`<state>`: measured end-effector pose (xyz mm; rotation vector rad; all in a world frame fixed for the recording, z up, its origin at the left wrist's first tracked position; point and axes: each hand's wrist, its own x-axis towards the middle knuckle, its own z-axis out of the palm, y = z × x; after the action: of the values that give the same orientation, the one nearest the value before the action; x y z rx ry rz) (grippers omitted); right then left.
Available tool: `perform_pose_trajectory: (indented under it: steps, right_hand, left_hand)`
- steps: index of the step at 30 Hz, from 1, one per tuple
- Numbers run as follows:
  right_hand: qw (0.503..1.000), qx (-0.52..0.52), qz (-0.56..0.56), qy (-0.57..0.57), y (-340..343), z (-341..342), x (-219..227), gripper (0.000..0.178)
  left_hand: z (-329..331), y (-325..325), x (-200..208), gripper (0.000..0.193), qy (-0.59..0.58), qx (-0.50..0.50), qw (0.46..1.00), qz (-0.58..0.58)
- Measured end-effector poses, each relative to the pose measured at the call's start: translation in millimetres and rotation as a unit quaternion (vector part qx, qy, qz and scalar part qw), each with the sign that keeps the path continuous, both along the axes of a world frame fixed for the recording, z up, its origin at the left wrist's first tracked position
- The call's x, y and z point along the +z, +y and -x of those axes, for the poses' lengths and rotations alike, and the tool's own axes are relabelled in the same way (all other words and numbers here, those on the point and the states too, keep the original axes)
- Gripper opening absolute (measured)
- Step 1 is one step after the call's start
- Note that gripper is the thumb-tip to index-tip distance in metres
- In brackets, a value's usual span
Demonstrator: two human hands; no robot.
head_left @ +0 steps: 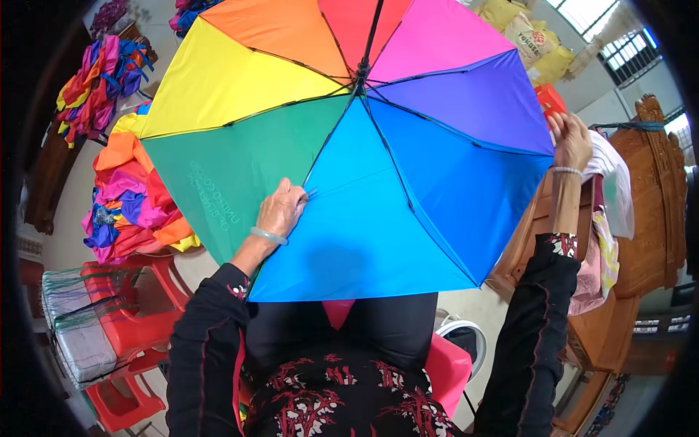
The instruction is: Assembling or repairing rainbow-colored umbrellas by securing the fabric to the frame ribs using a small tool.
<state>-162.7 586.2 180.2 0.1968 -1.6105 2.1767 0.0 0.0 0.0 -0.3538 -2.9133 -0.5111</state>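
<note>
Umbrella (pixel 368 156), rainbow-panelled, spread open, inner side toward the wearer; near edge over the lap (pixel 378 324), presumably for support and easy access to the frame. Shaft (pixel 373 36) runs off beyond the umbrella's hub, leaving the near panels unobstructed.

Left hand (pixel 280 211) at the umbrella's near-left part, by the rib (pixel 330 140) between green and light blue: fingers closed in a pinch, contents hidden; probably steadying work there.

Right hand (pixel 573 142) beside the umbrella's right corner, raised, fingers bent; cannot tell whether it grips anything.

Multicoloured cloth heap (pixel 135 197) left of the umbrella, perhaps kept handy. Carved wooden furniture (pixel 652 189) to its right.
</note>
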Motion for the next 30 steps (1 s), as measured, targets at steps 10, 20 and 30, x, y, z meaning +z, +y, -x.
perform_pose_trajectory:
  steps: [10,20,30]
  right_hand:
    - [0.700,0.321,-0.635,0.065,-363,-100,-40,0.015]
    - [0.788,0.373,-0.390,-0.296,-457,-119,-121,0.010]
    - [0.989,0.124,-0.082,0.003,-297,-51,34,0.024]
  left_hand:
    - [-5,4,53,0.019,-0.155,0.147,0.774,-0.597]
    - [-3,-4,45,0.019,-0.122,0.134,0.786,-0.591]
    - [-9,-12,29,0.021,-0.038,0.116,0.888,-0.443]
